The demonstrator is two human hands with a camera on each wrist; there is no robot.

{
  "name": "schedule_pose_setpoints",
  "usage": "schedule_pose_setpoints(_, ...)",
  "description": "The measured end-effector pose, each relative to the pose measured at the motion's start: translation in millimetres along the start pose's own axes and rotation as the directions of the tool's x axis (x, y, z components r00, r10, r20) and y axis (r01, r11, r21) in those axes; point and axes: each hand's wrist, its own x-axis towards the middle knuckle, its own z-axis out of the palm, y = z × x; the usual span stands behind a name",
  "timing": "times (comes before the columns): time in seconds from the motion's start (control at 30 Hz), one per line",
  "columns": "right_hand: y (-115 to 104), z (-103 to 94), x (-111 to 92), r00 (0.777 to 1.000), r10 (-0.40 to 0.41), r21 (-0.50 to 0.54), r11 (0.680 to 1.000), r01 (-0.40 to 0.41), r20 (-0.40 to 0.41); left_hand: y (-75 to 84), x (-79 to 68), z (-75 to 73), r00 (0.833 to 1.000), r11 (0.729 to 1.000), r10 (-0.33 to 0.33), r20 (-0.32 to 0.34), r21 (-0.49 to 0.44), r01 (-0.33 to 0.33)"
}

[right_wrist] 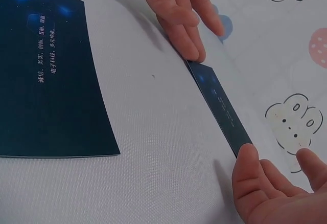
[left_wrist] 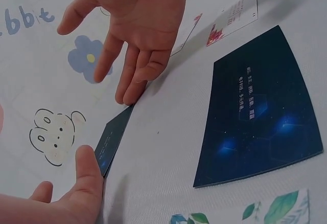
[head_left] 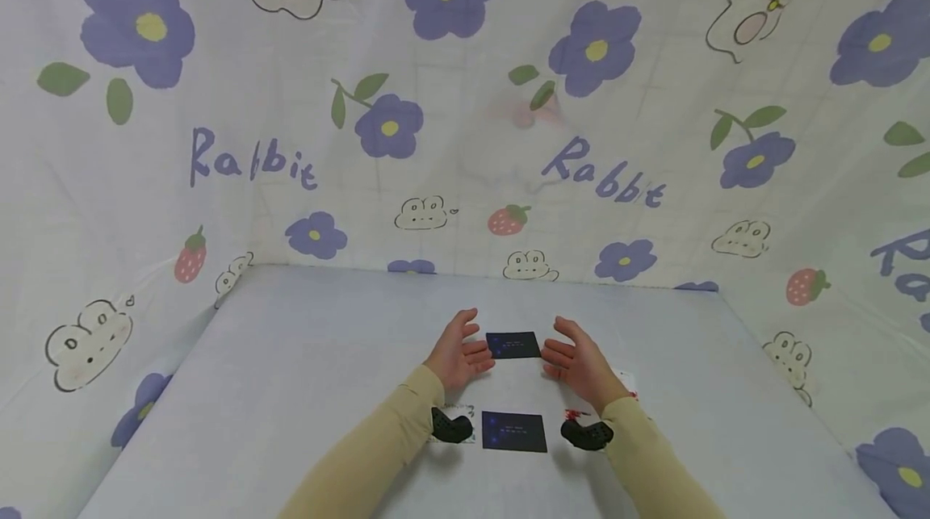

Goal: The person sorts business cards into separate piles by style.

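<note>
Two dark blue cards with small light print lie on the white table. My left hand (head_left: 460, 353) is at the left end of the far dark card (head_left: 513, 345), palm turned inward and fingers spread loosely. Facing it, my right hand (head_left: 577, 362) is at that card's right end, its fingers also loosely extended. Both hands hold nothing; whether fingertips touch the card I cannot tell. Closer to me, between the forearms, lies the near dark card (left_wrist: 260, 111), seen larger in both wrist views.
A white card with green leaves (left_wrist: 278, 208) lies left of the near dark card, partly hidden by the left wrist. On the right are white cards with red flowers, one (left_wrist: 235, 17) partly under the right wrist camera (head_left: 587, 434). A printed curtain (head_left: 465, 164) surrounds the table (head_left: 327, 341).
</note>
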Motion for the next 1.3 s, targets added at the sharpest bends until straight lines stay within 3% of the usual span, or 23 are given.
schedule_pose_setpoints(0.7, -1, -0.2, -2, 0.998, 0.061, 0.060, 0.996, -0.059, -0.031, 3.2, -5.0, -3.1, 0.999, 0.997, 0.004, 0.033, 0.077, -0.006)
schedule_pose_setpoints(1.03, -3, 2.3, -23, 0.997, 0.071, 0.011, 0.997, -0.071, 0.002, 5.3, -33.2, 5.5, 0.997, 0.985, 0.050, 0.062, 0.164, -0.059)
schedule_pose_setpoints(1.3, -6, 3.6, -42, 0.996, 0.084, 0.004, 0.996, -0.084, 0.030, 2.2, -49.1, 6.5, 0.993, 0.979, 0.079, 0.082, 0.182, -0.093)
